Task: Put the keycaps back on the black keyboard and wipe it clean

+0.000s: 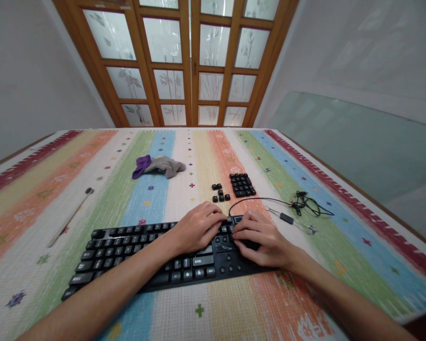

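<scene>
A black mechanical keyboard (108, 263) lies at a slight slant on the striped cloth; its arrow-key and number-pad areas show bare switches. My left hand (199, 229) reaches over it, fingers bent and close together with the tips at the top keys right of centre. Curled over the number-pad side, my right hand (266, 239) has its fingertips near the left ones. Whatever either hand's fingers pinch is hidden. Beyond the keyboard sit a block of loose keycaps (242, 185) in rows and a smaller group of keycaps (220, 193).
A grey and purple cloth (161, 166) lies farther back. At left is a thin brush (71, 217). To the right lie a wire keycap puller (287, 218) with a black grip and the keyboard's tangled cable (305, 204). Wood and glass doors (191, 61) stand behind the table.
</scene>
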A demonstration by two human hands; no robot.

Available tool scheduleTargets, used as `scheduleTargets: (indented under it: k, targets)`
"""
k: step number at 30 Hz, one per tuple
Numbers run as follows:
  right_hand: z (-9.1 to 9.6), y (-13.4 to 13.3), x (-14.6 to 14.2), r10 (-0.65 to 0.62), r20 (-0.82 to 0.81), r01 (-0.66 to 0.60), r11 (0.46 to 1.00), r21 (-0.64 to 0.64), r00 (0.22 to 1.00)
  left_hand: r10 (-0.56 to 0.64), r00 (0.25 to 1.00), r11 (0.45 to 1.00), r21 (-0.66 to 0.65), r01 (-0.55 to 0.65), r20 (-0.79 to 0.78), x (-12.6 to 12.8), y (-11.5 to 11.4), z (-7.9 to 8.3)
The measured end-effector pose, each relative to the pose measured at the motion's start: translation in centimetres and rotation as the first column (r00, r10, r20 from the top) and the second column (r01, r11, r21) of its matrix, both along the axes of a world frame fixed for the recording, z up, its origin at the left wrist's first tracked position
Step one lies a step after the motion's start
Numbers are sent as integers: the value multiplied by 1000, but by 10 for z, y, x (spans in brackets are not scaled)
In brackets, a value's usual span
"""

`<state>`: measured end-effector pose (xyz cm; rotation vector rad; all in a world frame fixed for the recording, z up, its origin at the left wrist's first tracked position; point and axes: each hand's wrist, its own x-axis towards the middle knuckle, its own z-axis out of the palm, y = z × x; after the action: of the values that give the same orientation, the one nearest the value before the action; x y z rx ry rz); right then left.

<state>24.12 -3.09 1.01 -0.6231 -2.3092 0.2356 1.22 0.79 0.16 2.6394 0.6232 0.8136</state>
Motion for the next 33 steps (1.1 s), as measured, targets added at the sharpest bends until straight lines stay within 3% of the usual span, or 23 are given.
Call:
scheduleTargets:
  k: [12,18,33]
  targets:
    - [2,0,1,-18,45,17,1000,15,999,-9,1000,1000,10,9,-5,-1,0,-1]
    - [2,-1,2,1,70,3,999,-50,998,-6,1000,1000,12,7,-11,-1,-1,0]
    - [-2,0,3,4,59,0,998,-68,998,0,1000,1000,17,1,-6,-1,0,-1]
